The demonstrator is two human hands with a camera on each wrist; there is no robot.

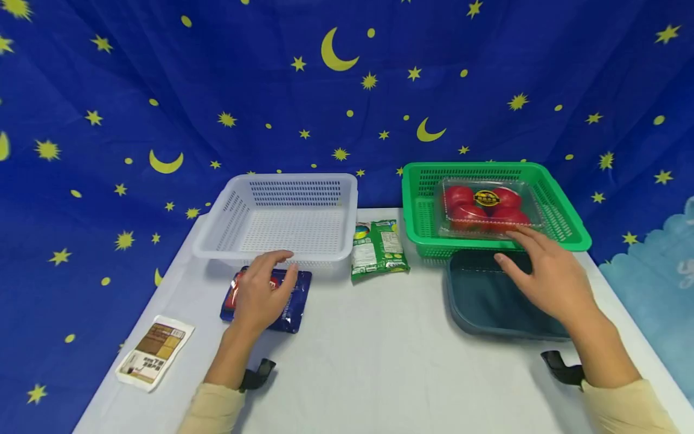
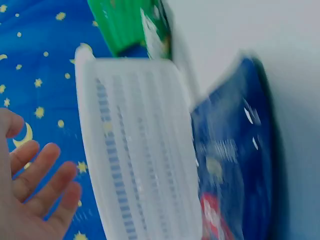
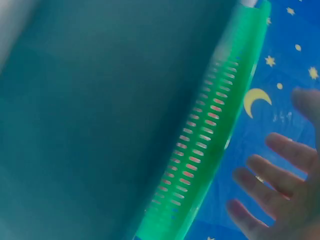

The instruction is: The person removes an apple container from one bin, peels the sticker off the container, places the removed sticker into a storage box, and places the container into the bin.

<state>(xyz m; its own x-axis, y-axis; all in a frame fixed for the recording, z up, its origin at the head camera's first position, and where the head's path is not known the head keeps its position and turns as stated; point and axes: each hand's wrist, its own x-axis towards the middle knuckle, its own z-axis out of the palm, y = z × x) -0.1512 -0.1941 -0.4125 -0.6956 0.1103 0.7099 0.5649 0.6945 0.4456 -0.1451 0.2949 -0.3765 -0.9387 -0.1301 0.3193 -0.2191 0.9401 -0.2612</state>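
My left hand [image 1: 264,295] hovers over a shiny dark blue packet [image 1: 295,304] with red on it, its fingers loosely bent and holding nothing. Just beyond it stands a white perforated basket [image 1: 347,241], also filling the middle of the left wrist view. My right hand [image 1: 553,274] is spread above a dark teal tray [image 1: 477,310], fingertips overlapping the near rim of a green basket [image 1: 575,238] in the head view. Inside that basket sits a clear plastic box of tomatoes [image 1: 468,214] with a yellow and black label. Nothing is between the right hand's fingers.
Between the two baskets lies a green snack bag [image 1: 379,250]. A white and brown packet [image 1: 154,352] rests at the table's left side. Behind the white-covered table [image 1: 379,374] hangs a blue curtain [image 1: 282,90] with yellow moons and stars.
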